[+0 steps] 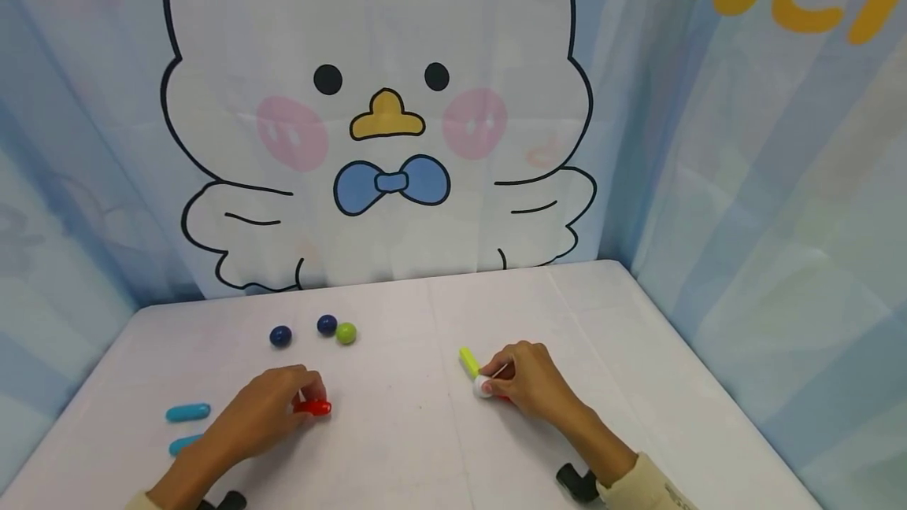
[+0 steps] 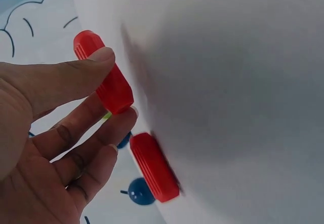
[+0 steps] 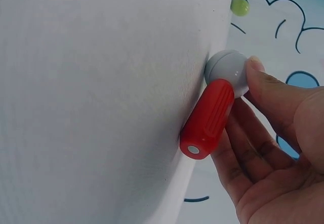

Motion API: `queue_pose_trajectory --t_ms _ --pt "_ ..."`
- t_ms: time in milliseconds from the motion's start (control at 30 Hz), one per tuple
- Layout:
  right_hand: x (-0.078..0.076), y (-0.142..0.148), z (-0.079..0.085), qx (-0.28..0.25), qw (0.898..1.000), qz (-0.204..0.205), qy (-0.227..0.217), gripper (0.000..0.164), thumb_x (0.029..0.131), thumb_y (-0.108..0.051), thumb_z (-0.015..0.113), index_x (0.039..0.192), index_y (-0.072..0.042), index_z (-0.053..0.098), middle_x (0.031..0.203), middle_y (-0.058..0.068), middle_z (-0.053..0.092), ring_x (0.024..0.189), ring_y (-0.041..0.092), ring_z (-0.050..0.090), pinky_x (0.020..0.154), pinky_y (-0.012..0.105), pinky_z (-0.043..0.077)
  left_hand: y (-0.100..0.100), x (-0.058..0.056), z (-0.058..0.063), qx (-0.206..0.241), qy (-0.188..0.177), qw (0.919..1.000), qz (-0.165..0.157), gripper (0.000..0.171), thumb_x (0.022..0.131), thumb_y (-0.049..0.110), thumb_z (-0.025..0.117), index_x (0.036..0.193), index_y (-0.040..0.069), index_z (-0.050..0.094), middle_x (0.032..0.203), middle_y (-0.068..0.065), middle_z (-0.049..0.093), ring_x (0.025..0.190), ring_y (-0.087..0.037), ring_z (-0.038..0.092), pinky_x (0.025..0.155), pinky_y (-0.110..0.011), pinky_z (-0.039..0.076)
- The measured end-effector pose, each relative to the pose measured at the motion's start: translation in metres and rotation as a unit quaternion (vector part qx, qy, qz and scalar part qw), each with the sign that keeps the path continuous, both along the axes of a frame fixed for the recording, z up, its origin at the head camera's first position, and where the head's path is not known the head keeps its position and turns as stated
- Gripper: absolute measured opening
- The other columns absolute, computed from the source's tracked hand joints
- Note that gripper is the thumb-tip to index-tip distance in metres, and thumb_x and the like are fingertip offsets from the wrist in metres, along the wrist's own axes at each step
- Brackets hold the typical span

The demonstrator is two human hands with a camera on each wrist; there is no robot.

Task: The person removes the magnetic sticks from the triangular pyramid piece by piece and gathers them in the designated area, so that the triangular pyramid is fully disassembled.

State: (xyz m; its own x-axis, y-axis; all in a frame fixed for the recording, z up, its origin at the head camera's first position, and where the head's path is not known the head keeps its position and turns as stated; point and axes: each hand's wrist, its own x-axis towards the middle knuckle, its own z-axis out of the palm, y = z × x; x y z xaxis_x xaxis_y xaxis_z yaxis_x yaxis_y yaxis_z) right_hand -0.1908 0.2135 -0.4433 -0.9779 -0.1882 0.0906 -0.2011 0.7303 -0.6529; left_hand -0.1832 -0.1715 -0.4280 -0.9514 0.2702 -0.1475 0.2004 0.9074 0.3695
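My left hand (image 1: 272, 408) pinches a red ribbed rod (image 2: 114, 84) between thumb and fingers, over the left part of the table. A second red rod (image 2: 154, 168) lies on the table close by in the left wrist view. On the right side, my right hand (image 1: 534, 380) holds a white ball (image 3: 230, 72) with thumb and fingertips, low at the table. From this ball a red rod (image 3: 207, 120) with a round silvery spot in its end points back toward the wrist. A yellow-green rod (image 1: 468, 362) reaches away from the ball's far side.
Two dark blue balls (image 1: 280, 336) and a green ball (image 1: 346, 333) sit toward the back left of the white table (image 1: 397, 463). Two light blue rods (image 1: 187, 412) lie at the left, one partly behind my left arm. A printed cloth (image 1: 383, 242) hangs behind the table.
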Motion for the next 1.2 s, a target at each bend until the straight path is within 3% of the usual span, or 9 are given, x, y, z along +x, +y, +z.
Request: queue_pose_trajectory --t_ms 167,367,767,933,1200 --pt "0.000 0.001 -0.001 -0.005 1.000 0.005 -0.001 0.017 0.079 -0.016 0.094 0.093 -0.020 0.085 0.094 -0.004 0.076 0.087 0.010 0.067 0.078 0.026 0.055 -0.012 0.004 0.000 -0.028 0.002 0.9996 -0.007 0.029 0.080 0.003 0.090 0.093 0.022 0.072 0.084 0.008 0.065 0.081 -0.013 0.058 0.089 -0.042 0.061" --pt "0.000 0.003 -0.002 -0.005 1.000 0.019 0.000 0.017 0.080 -0.016 0.093 0.095 -0.021 0.085 0.095 -0.005 0.077 0.087 0.009 0.068 0.077 0.024 0.056 -0.020 0.006 -0.001 -0.040 0.006 0.9989 -0.024 0.029 0.081 0.003 0.089 0.092 0.022 0.070 0.082 0.008 0.062 0.079 -0.012 0.055 0.086 -0.039 0.060" --pt "-0.001 0.004 -0.002 -0.006 0.999 0.038 0.008 0.019 0.081 -0.011 0.092 0.096 -0.020 0.085 0.096 -0.005 0.077 0.086 0.008 0.069 0.077 0.023 0.058 -0.017 0.007 0.003 -0.062 0.023 0.9971 -0.038 0.029 0.078 0.012 0.094 0.093 0.023 0.072 0.086 0.007 0.063 0.082 -0.013 0.055 0.089 -0.042 0.059" --pt "-0.001 0.006 -0.001 -0.004 0.999 0.040 -0.003 0.020 0.082 -0.010 0.091 0.098 -0.022 0.085 0.098 -0.007 0.077 0.091 0.009 0.069 0.081 0.025 0.061 0.001 0.007 0.008 -0.037 0.048 0.9972 -0.044 0.029 0.079 0.020 0.094 0.098 0.025 0.074 0.092 0.007 0.066 0.085 -0.013 0.057 0.086 -0.040 0.059" --pt "0.000 0.006 0.000 0.010 0.999 0.037 0.013 0.022 0.080 -0.010 0.093 0.095 -0.025 0.086 0.099 -0.006 0.074 0.103 0.017 0.070 0.091 0.039 0.063 0.060 0.003 0.009 0.014 0.069 0.9942 -0.081 0.029 0.081 0.021 0.093 0.104 0.025 0.076 0.096 0.006 0.068 0.092 -0.013 0.059 0.089 -0.038 0.059"
